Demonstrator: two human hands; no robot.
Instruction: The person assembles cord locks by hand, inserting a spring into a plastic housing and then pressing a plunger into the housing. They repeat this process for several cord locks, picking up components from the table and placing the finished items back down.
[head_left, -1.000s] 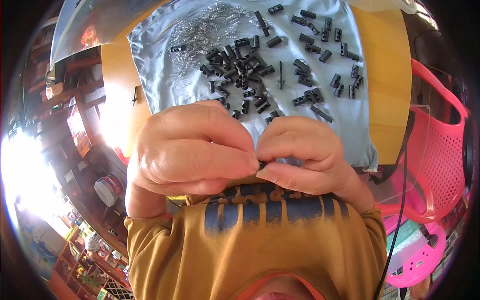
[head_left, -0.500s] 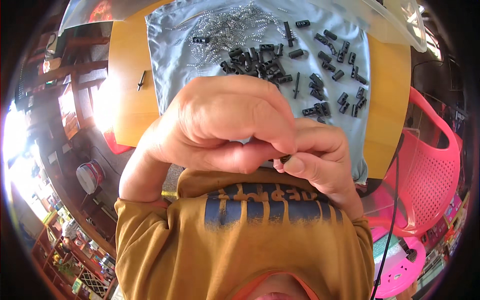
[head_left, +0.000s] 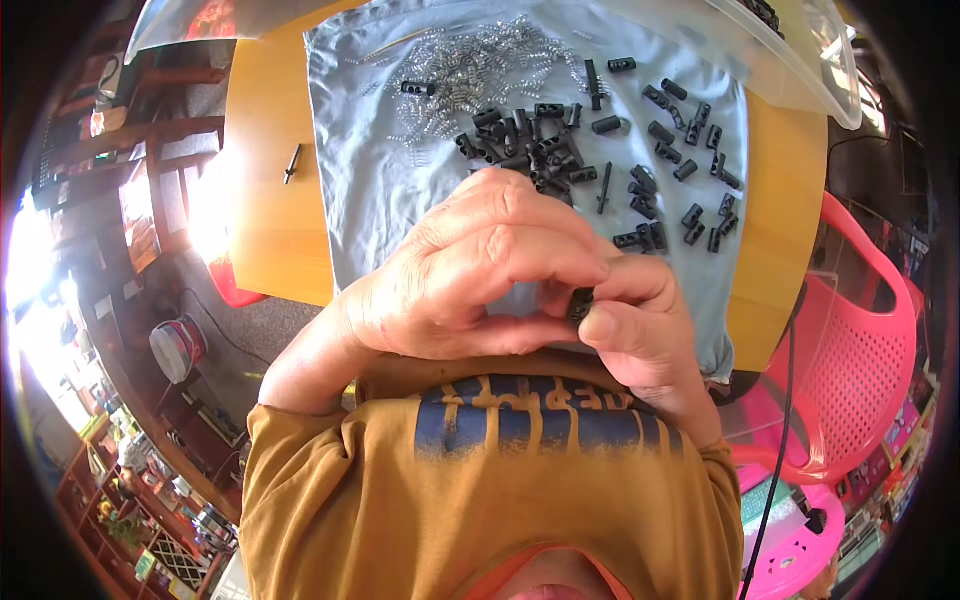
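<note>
Just above my shirt front, both hands meet around a small black cylinder (head_left: 580,306). My right hand (head_left: 648,318) pinches it between thumb and fingers, leaving one dark end in sight. Curled in from the other side, my left hand (head_left: 470,275) has its thumb and fingertips closed at the same piece; whether anything smaller is between them is hidden. Beyond the hands, a pile of black cylinders with holes (head_left: 540,140) lies on a light blue cloth (head_left: 365,200). A heap of small metal springs (head_left: 480,65) spreads behind and left of the pile.
Several black cylinders (head_left: 660,133) lie scattered to the right on the cloth. A thin black rod (head_left: 605,188) is near them, another black rod (head_left: 292,164) on the bare wooden table (head_left: 265,220). Clear plastic bins stand at the far edge; a pink chair (head_left: 850,370) is at right.
My hands have tilted and shifted slightly, and more of the black cylinder now shows between them. The whole view has moved a little. The pieces on the cloth look unchanged.
</note>
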